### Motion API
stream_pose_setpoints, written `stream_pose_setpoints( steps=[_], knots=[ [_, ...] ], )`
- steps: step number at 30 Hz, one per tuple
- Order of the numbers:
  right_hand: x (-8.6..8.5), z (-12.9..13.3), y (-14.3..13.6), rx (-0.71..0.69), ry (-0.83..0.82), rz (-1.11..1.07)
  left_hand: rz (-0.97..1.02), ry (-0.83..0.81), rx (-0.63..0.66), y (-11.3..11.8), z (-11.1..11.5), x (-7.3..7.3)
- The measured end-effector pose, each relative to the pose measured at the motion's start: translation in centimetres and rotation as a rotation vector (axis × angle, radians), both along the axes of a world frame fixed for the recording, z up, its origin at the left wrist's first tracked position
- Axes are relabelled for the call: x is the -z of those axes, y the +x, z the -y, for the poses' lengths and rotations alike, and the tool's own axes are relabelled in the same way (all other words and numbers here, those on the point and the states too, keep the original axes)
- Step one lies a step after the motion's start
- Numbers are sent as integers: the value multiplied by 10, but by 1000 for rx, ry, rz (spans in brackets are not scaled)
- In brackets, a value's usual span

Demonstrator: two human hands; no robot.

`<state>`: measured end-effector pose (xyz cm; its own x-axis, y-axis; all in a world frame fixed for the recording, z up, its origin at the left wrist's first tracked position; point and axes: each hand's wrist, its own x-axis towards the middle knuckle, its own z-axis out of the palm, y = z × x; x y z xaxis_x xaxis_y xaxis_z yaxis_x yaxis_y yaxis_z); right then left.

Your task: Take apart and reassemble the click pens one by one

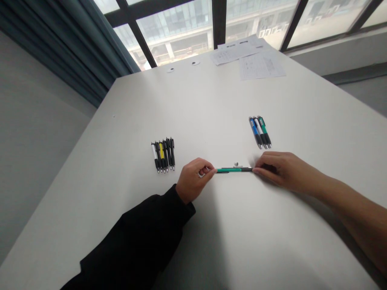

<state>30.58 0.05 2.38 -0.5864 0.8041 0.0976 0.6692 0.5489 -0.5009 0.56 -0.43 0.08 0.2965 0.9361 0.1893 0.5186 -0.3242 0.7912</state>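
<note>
A green pen [229,170] with a dark grip lies level between my two hands, just above or on the white table. My left hand [195,177], in a black sleeve, pinches its left end between thumb and forefinger. My right hand [276,167] has its fingertips closed at the pen's right end, covering the tip. Close behind the pen lies a small metal pen tip [236,164], with a thin dark strip beside it that I cannot make out.
Left of my hands, several pens [163,155], mostly black, lie in a row. Three pens [260,132], blue, white and green, rest behind my right hand. Papers [261,64] and two small white pieces [196,63] lie at the table's [196,100] far edge, before the window.
</note>
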Motion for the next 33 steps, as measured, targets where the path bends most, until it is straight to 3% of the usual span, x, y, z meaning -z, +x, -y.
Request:
stream_pose_setpoints(
  steps=[13,20,28,33],
  knots=[
    [0,0,4,-13,14,-10,64,-16,-30,1,0,-2],
    [-4,1,6,-46,-65,-25,31,84,60,0,1,1],
    [-2,-1,6,-62,-91,-33,-64,91,123,1,2,0],
    [-7,1,5,-52,-127,-108,-99,104,247,0,1,-1]
  ],
)
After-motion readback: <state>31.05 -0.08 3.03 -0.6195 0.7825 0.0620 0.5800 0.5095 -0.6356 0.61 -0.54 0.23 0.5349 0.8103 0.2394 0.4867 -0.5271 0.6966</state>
